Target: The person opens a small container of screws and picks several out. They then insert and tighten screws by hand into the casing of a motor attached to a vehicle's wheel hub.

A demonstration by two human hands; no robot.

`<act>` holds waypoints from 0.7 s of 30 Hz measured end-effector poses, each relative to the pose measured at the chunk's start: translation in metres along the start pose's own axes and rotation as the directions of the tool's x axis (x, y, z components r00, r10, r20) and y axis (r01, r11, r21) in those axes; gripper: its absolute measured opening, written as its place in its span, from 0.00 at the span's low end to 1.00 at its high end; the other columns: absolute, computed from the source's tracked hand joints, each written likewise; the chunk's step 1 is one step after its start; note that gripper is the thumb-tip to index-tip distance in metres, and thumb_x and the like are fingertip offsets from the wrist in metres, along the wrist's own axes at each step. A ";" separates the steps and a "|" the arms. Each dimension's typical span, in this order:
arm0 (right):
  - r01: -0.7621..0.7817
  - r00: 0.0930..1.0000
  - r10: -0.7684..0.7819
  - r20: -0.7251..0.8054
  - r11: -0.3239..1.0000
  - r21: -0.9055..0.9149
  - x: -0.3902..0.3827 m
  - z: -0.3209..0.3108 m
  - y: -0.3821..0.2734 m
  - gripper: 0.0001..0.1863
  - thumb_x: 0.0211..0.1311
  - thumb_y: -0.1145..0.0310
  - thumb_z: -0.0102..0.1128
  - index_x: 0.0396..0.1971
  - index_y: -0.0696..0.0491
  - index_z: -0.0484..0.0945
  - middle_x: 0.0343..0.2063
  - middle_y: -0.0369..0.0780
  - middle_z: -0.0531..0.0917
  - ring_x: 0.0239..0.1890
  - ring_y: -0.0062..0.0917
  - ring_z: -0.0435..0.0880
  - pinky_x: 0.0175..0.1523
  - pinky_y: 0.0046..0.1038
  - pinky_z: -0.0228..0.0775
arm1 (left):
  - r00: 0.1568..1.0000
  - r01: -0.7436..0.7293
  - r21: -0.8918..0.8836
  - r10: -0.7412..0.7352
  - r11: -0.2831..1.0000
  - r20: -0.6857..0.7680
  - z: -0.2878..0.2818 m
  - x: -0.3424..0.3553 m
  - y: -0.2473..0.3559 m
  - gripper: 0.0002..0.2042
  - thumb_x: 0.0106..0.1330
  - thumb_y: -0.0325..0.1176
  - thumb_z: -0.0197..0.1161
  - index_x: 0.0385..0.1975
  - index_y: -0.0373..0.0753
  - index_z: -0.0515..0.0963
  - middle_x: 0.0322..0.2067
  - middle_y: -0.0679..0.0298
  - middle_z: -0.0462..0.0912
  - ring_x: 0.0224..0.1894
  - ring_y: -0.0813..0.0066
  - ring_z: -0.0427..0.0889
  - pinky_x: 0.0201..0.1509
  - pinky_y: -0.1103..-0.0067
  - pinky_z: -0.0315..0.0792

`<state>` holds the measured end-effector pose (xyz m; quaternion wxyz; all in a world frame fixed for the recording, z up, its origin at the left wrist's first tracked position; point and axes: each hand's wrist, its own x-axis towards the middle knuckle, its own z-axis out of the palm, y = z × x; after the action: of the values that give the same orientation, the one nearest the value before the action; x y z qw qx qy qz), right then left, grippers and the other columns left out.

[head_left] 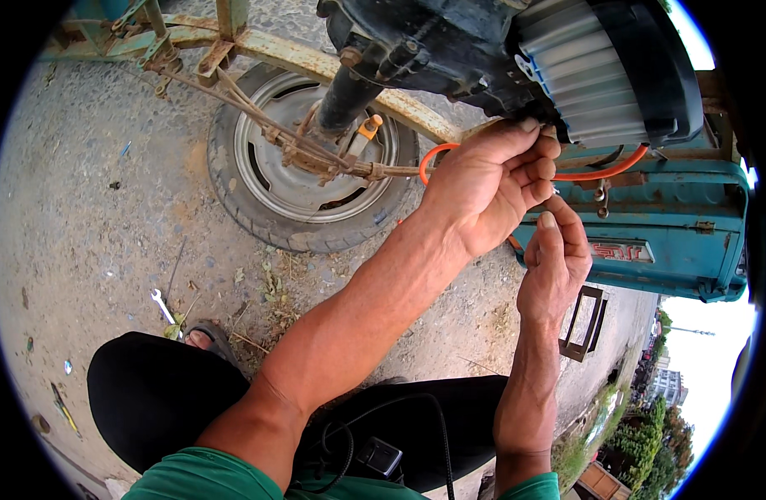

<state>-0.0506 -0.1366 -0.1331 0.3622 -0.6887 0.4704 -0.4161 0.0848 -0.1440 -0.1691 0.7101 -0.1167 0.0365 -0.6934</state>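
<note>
My left hand (504, 175) reaches under the silver-ribbed motor (583, 75) and black axle housing (425, 50), thumb and curled fingers closed at a dark fitting whose held part is hidden. An orange cable (608, 171) runs from the motor past that hand and loops at its left (429, 154). My right hand (556, 250) is just below, fingers curled with the index raised near my left fingertips; anything between them is too small to make out.
A rusty frame (275, 46) and rod cross a loose wheel (325, 200) on the ground. A teal body panel (691, 233) is at right, a black metal bracket (576, 348) below it. A wrench (162, 307) lies left. My knees and a black cord (441, 425) are below.
</note>
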 end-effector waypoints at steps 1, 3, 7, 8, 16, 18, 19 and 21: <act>-0.003 1.000 0.003 0.003 1.000 0.001 0.000 0.000 0.000 0.14 0.65 0.71 0.56 0.48 0.60 0.78 0.18 0.26 0.72 0.17 0.05 0.59 0.22 0.12 0.47 | 1.000 -0.019 0.023 0.019 1.000 -0.005 0.001 -0.001 0.000 0.09 0.71 0.35 0.57 0.37 0.35 0.77 0.29 0.60 0.82 0.28 0.71 0.80 0.35 0.75 0.75; -0.003 1.000 0.003 0.001 1.000 0.004 0.001 -0.001 0.002 0.14 0.65 0.71 0.56 0.48 0.60 0.78 0.18 0.26 0.72 0.17 0.05 0.59 0.22 0.12 0.47 | 1.000 -0.009 0.031 0.009 0.999 0.002 0.004 -0.004 -0.001 0.11 0.72 0.37 0.55 0.37 0.35 0.77 0.28 0.60 0.82 0.28 0.72 0.79 0.35 0.75 0.75; -0.002 1.000 0.002 0.000 0.999 0.038 0.001 0.002 0.001 0.14 0.65 0.72 0.55 0.49 0.60 0.78 0.20 0.26 0.72 0.18 0.05 0.59 0.22 0.12 0.46 | 0.994 0.002 0.103 -0.013 0.995 0.110 -0.002 0.000 -0.001 0.14 0.73 0.40 0.52 0.37 0.35 0.77 0.27 0.61 0.81 0.26 0.72 0.78 0.34 0.74 0.73; 0.001 1.000 -0.001 0.002 0.999 0.034 0.001 0.001 0.001 0.14 0.65 0.72 0.55 0.49 0.61 0.78 0.20 0.26 0.73 0.18 0.05 0.59 0.22 0.12 0.46 | 0.995 -0.002 0.098 -0.009 0.995 0.104 -0.003 0.001 -0.002 0.14 0.73 0.40 0.52 0.37 0.35 0.77 0.26 0.61 0.81 0.26 0.72 0.77 0.34 0.74 0.73; -0.001 1.000 0.001 0.006 1.000 0.000 -0.001 -0.001 0.001 0.15 0.65 0.72 0.56 0.49 0.61 0.77 0.20 0.26 0.72 0.18 0.05 0.59 0.22 0.12 0.46 | 0.996 0.040 0.003 -0.040 0.999 0.077 -0.004 0.007 -0.001 0.11 0.73 0.39 0.53 0.36 0.37 0.76 0.27 0.63 0.81 0.27 0.74 0.78 0.34 0.74 0.72; 0.001 1.000 -0.001 0.008 1.000 -0.007 -0.002 -0.001 0.002 0.15 0.65 0.71 0.56 0.49 0.61 0.77 0.19 0.26 0.72 0.18 0.05 0.59 0.22 0.12 0.46 | 0.997 0.031 0.024 -0.033 0.999 0.071 -0.001 0.005 0.001 0.10 0.73 0.38 0.54 0.36 0.38 0.76 0.27 0.63 0.81 0.27 0.74 0.78 0.34 0.74 0.73; -0.001 1.000 0.001 0.008 1.000 -0.012 -0.002 -0.001 0.003 0.15 0.65 0.71 0.56 0.49 0.61 0.77 0.19 0.26 0.72 0.18 0.05 0.59 0.22 0.13 0.46 | 0.997 0.028 0.032 -0.030 0.999 0.065 -0.001 0.004 0.002 0.10 0.73 0.37 0.54 0.36 0.38 0.76 0.27 0.64 0.81 0.28 0.74 0.79 0.34 0.74 0.73; -0.013 1.000 0.013 0.018 1.000 -0.003 -0.001 -0.001 0.003 0.15 0.65 0.71 0.56 0.49 0.61 0.77 0.20 0.26 0.72 0.18 0.05 0.59 0.22 0.13 0.47 | 0.998 0.030 0.039 -0.032 0.999 0.052 -0.001 0.004 0.003 0.09 0.73 0.36 0.54 0.36 0.38 0.77 0.28 0.63 0.82 0.29 0.74 0.79 0.35 0.74 0.73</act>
<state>-0.0525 -0.1369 -0.1361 0.3683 -0.6898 0.4722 -0.4068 0.0880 -0.1483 -0.1702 0.7020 -0.1217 0.0028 -0.7017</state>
